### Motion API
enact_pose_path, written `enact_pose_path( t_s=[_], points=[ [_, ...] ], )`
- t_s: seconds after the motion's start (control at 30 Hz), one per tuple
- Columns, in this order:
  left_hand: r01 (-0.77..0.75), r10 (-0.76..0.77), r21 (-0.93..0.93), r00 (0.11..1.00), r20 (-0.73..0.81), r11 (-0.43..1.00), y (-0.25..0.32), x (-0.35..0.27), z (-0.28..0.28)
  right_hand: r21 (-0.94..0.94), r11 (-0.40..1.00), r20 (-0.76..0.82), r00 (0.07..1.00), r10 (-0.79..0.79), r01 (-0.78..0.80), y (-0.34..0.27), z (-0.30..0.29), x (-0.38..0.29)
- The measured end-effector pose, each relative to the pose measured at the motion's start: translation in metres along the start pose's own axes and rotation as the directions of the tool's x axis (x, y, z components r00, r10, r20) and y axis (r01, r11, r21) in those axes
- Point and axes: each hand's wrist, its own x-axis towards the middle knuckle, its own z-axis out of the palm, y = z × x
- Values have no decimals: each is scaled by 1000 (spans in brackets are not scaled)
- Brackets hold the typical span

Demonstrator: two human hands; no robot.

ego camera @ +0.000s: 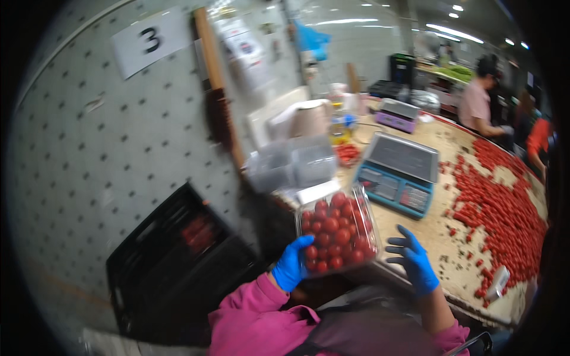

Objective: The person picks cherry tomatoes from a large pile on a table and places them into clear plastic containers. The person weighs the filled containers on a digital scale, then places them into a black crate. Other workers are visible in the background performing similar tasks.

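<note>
A clear plastic clamshell box of red cherry tomatoes (336, 231) is in my left hand (291, 262), which wears a blue glove and grips the box at its lower left side. Just right of the box, my right hand (413, 260), also gloved in blue, is held up with its fingers spread and nothing in it. Beyond the hands, a blue digital scale (394, 187) with a bare metal pan stands on the table (401, 227). A large spread of loose small tomatoes (494, 213) covers the table's right side, with a white scoop-like object (498, 282) at its near edge.
Black plastic crates (178, 267) stand low at the left by the tiled wall. Stacked clear containers (307, 162) sit at the table's left edge. Farther back are a purple scale (396, 118), a bottle of yellow liquid (340, 127) and co-workers (478, 98) across the table.
</note>
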Motion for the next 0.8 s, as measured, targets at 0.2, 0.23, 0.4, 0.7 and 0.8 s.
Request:
enact_pose_path(
  t_s=[0.2, 0.23, 0.4, 0.7, 0.8],
  points=[
    [-496, 514, 141, 843, -156, 857, 120, -111, -47, -65, 987, -157, 978, 134, -146, 49, -11, 11],
    [-557, 591, 211, 790, -166, 803, 142, -131, -60, -83, 984, -177, 974, 143, -160, 57, -18, 12],
    [-526, 685, 440, 577, -444, 728, 246, -243, -152, -113, 982, -237, 964, 118, -148, 78, -47, 25],
    [-360, 562, 454, 300, -771, 815, 285, -325, -380, -201, 953, -432, 893, 121, -227, 85, -63, 26],
    [-245, 551, 503, 205, -809, 829, 278, -321, -437, -203, 949, -459, 879, 128, -243, 88, -68, 26]
  ],
)
